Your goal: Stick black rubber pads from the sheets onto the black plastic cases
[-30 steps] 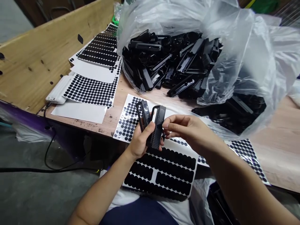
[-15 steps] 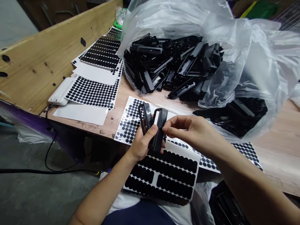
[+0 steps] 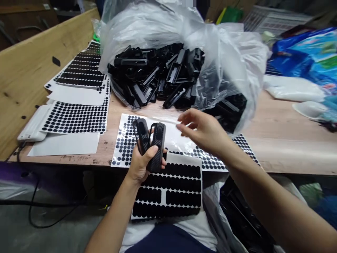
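My left hand point(image 3: 140, 163) is closed around two black plastic clip-like pieces, held side by side and fanned slightly apart. The nearer black piece point(image 3: 157, 149) has a carbon-fibre pattern and a dark oval spot near its top; my thumb presses on it. Behind it, the other black piece point(image 3: 143, 131) leans left. To the right, clear of both pieces, my right hand point(image 3: 198, 130) hovers with curved fingers apart and nothing visible in them. Under the hands lies a sheet of black round stickers point(image 3: 123, 142). A sheet of larger black stickers point(image 3: 181, 182) rests on my lap.
A clear plastic bag point(image 3: 158, 31) full of black pieces point(image 3: 139, 93) spreads across the table. More sticker sheets point(image 3: 76, 117) and a white device point(image 3: 35, 123) lie along the wooden board point(image 3: 52, 38) at left. Another bag of black pieces point(image 3: 237, 211) sits below the table edge.
My right hand has drawn away from the black pieces to the right and its fingers have parted. The left hand has turned the pieces, showing their patterned faces. The view has swung right.
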A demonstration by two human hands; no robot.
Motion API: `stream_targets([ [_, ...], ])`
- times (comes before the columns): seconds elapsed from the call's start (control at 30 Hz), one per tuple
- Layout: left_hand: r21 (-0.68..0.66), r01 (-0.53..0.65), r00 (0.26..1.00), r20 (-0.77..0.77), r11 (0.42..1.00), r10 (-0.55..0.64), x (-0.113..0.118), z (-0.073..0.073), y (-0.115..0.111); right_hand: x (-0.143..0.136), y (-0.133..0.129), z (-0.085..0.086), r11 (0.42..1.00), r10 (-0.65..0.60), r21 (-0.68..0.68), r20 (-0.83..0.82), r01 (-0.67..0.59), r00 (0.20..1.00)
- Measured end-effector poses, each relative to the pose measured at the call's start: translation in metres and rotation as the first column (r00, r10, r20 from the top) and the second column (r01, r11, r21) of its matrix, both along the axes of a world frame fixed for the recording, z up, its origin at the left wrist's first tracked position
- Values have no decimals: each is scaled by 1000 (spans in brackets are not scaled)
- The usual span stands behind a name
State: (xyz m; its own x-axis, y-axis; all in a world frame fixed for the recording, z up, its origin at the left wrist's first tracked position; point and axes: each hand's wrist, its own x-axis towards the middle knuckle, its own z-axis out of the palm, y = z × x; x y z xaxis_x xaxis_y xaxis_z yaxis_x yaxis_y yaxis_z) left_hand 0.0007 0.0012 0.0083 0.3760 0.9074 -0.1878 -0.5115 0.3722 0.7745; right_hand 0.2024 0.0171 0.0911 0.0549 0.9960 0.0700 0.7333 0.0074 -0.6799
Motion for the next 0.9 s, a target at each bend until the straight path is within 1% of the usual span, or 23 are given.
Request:
stream_targets([
  [0.03,16,11,1000,-1,1000,-11,0,0,1,13,-3,-5,998,-68,18,62,67,996],
  [0.07,29,21,1000,3,999,-21,-1,0,1,27,-8,-11,995,-101,7,139,101,985],
  [0.1,36,27,1000,9,999,-27,-1,0,2,40,-13,-18,995,-87,-37,221,97,971],
  [0.17,33,31,999,22,999,-32,-1,1,3,60,-27,-33,990,-12,-131,334,58,943],
  [0.23,19,28,999,29,999,-28,-1,1,4,72,-39,-47,989,2,-139,374,54,928],
  [0.3,18,24,999,38,1000,-25,-1,1,5,76,-48,-56,992,-25,-107,377,70,926],
  [0.37,31,15,998,65,999,-17,-1,1,4,74,-52,-60,994,-31,-88,373,68,927],
  [0.43,37,6,995,96,999,-10,-1,0,4,65,-53,-57,998,-28,-41,332,44,943],
  [0.47,34,1,994,111,999,-5,-1,0,4,57,-52,-55,1000,-12,-10,291,16,957],
  [0.53,12,-13,991,134,1000,12,-1,0,4,39,-48,-52,995,66,54,207,-78,976],
  [0.6,-18,-33,988,154,999,35,0,0,5,18,-42,-52,975,165,111,212,-192,963],
  [0.67,-45,-48,983,175,998,55,1,1,5,1,-37,-56,943,252,139,296,-303,921],
  [0.73,-45,-56,978,198,997,64,3,0,6,-8,-35,-59,908,314,166,339,-385,887],
  [0.77,-40,-62,976,208,997,69,3,0,6,-10,-36,-59,885,355,188,322,-427,878],
  [0.83,-35,-64,973,218,997,70,3,-2,6,-10,-39,-53,839,435,260,207,-478,876],
  [0.87,-37,-52,974,220,998,58,3,-3,6,-9,-41,-47,831,458,301,110,-468,882],
  [0.9,-38,-30,975,220,999,38,2,-4,5,-8,-42,-40,844,456,324,-13,-427,890],
])
